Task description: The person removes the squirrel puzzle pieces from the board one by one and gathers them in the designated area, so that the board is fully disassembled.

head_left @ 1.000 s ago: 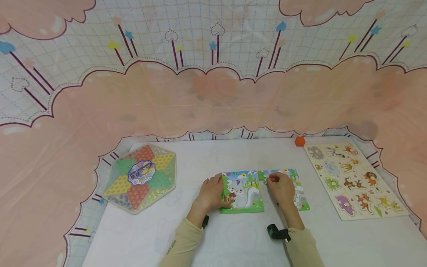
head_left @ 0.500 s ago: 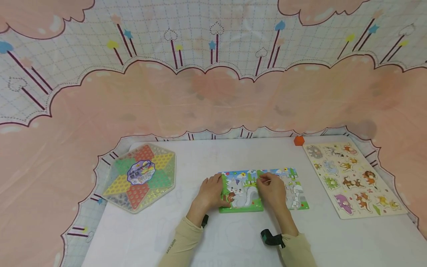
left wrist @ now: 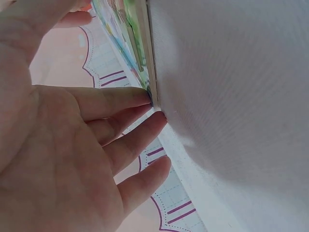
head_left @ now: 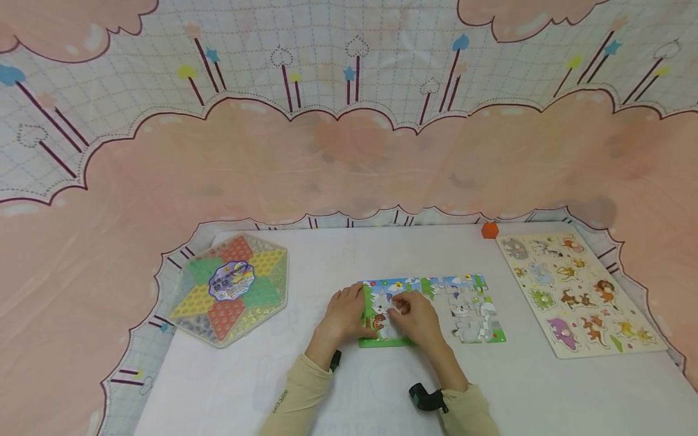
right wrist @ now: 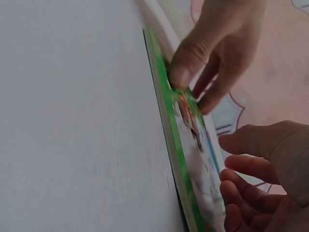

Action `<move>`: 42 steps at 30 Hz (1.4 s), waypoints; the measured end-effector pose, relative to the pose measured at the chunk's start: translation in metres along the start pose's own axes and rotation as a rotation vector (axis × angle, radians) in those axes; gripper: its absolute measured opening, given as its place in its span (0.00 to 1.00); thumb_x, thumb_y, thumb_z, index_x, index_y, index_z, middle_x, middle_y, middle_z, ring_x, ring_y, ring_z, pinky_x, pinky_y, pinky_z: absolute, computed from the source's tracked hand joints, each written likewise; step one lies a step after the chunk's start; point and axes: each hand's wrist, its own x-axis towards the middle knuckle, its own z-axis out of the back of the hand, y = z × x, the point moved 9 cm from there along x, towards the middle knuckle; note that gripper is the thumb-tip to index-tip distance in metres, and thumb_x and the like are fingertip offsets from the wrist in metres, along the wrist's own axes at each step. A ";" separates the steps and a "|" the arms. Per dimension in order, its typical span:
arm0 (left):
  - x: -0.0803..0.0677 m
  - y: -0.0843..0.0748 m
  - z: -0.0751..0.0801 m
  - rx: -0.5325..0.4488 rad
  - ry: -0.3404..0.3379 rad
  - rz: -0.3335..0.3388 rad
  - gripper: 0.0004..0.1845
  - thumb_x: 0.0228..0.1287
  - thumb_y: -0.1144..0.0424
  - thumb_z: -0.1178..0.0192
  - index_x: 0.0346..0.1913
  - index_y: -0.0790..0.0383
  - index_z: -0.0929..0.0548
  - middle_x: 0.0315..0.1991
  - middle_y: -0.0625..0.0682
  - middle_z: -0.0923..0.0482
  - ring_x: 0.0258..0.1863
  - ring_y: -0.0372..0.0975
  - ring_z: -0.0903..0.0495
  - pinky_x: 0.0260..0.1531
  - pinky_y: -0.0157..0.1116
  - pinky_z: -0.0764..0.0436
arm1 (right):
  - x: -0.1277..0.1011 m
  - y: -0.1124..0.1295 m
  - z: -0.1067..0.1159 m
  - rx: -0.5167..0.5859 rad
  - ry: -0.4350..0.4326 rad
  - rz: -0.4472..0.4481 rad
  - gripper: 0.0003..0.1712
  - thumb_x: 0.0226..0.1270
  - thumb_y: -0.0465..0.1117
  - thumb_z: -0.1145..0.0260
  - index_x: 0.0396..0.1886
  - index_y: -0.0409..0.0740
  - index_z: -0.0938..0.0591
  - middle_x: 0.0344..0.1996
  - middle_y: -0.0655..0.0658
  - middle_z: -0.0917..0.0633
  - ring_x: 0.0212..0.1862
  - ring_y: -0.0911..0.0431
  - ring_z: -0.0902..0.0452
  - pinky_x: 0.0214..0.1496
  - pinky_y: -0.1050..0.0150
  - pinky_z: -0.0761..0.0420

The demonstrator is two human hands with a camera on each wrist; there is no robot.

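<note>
In the head view a squirrel picture puzzle board point(head_left: 383, 329) with a green border lies before me. My left hand point(head_left: 342, 315) rests along its left side, thumb over the picture. In the left wrist view, nearly straight fingers point(left wrist: 120, 100) touch the board's edge. My right hand point(head_left: 418, 318) hovers low over the board's right half, hiding part of the squirrel. Its thumb and fingers are loosely bent and apart in the right wrist view, with nothing visible between them. Right of that hand lies a second, partly assembled squirrel jigsaw point(head_left: 482, 315), with white table showing at its left part.
A hexagonal Chinese checkers board point(head_left: 226, 290) with a purple label lies at the left. At the right is a wooden animal puzzle board point(head_left: 580, 297), with a small orange hexagonal piece point(head_left: 489, 231) by its upper left corner. A patterned cloth point(head_left: 349, 163) hangs behind the white table point(head_left: 327, 254).
My right hand has moved left from the assembled jigsaw to above the squirrel board, uncovering the jigsaw's left part. My left hand has stayed on the board's left side.
</note>
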 end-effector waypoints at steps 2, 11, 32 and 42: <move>0.000 -0.001 0.000 0.004 -0.004 -0.004 0.56 0.44 0.39 0.24 0.68 0.75 0.33 0.69 0.61 0.36 0.67 0.52 0.33 0.65 0.50 0.34 | -0.001 0.003 -0.007 -0.025 0.035 0.003 0.16 0.56 0.39 0.25 0.44 0.37 0.13 0.30 0.48 0.22 0.31 0.58 0.28 0.32 0.62 0.28; -0.001 -0.002 0.001 0.000 0.001 -0.003 0.55 0.44 0.42 0.23 0.68 0.74 0.33 0.68 0.61 0.35 0.66 0.52 0.33 0.65 0.49 0.33 | -0.002 0.018 -0.024 -0.178 0.101 0.045 0.24 0.50 0.46 0.23 0.46 0.38 0.13 0.32 0.46 0.25 0.29 0.57 0.31 0.28 0.62 0.30; -0.004 0.002 0.005 -0.036 -0.012 0.007 0.55 0.43 0.40 0.22 0.68 0.72 0.33 0.68 0.62 0.36 0.67 0.54 0.35 0.64 0.52 0.34 | 0.006 0.018 -0.021 -0.012 0.106 0.030 0.19 0.48 0.35 0.24 0.43 0.40 0.17 0.30 0.51 0.22 0.32 0.60 0.27 0.35 0.63 0.26; -0.003 0.003 0.004 -0.036 -0.004 0.011 0.55 0.44 0.40 0.23 0.68 0.72 0.33 0.68 0.63 0.36 0.66 0.54 0.35 0.64 0.52 0.33 | 0.008 0.022 -0.023 -0.095 0.124 0.104 0.23 0.49 0.36 0.25 0.49 0.38 0.16 0.27 0.52 0.26 0.28 0.60 0.33 0.30 0.65 0.30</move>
